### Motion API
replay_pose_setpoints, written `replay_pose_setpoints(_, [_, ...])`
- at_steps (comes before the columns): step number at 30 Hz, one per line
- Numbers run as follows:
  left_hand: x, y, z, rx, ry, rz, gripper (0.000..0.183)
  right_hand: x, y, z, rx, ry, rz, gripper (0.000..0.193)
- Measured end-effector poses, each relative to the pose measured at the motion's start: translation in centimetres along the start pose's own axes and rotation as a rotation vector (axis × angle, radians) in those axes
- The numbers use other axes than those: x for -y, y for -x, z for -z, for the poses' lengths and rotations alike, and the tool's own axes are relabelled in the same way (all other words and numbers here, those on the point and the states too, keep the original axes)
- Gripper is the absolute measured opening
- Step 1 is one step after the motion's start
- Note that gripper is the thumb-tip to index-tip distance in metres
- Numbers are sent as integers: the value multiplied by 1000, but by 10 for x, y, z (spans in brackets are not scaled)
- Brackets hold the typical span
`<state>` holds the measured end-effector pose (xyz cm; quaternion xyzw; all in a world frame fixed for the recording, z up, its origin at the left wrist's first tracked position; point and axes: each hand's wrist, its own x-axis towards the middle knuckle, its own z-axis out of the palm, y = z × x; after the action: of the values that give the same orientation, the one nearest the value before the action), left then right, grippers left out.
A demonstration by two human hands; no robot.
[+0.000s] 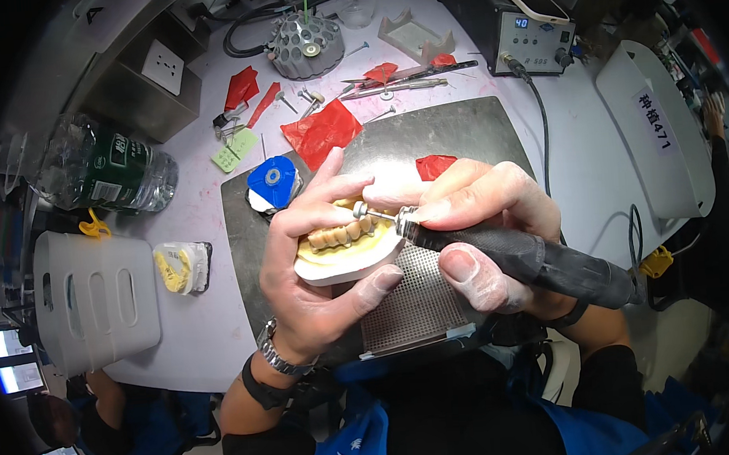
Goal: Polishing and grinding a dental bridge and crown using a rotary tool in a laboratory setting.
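My left hand (pixel 304 265) is wrapped round a dental model (pixel 342 267) with a white base, a yellow gum part and a row of tan teeth. In my right hand (pixel 490 210) is a black handpiece (pixel 527 254), gripped much like a pen. Its thin shank ends in a small grey disc-like bit (pixel 361 210), which sits at the upper teeth; whether it touches them I cannot tell. Both hands carry white dust and meet near the bit. A metal grille (pixel 412 300) lies below them.
A blue-topped round item (pixel 274 181) and a second dental model (pixel 183 268) stand at left, near a white basket (pixel 99 301) and a large bottle (pixel 111 173). Behind are red sheets (pixel 322 133), a bur holder (pixel 305 46) and a control box (pixel 529 43), its cable running down the right.
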<state>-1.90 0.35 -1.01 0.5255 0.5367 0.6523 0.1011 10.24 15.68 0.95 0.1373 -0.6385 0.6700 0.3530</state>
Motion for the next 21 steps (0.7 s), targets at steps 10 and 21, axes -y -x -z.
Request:
replay_pose_setpoints(10, [-1, 0, -1, -10, 8, 15, 55, -5, 2, -4, -60, -33, 0, 22])
replay_pose_setpoints(21, [-3, -1, 0, -5, -13, 35, 54, -2, 1, -2, -44, 18, -10, 21])
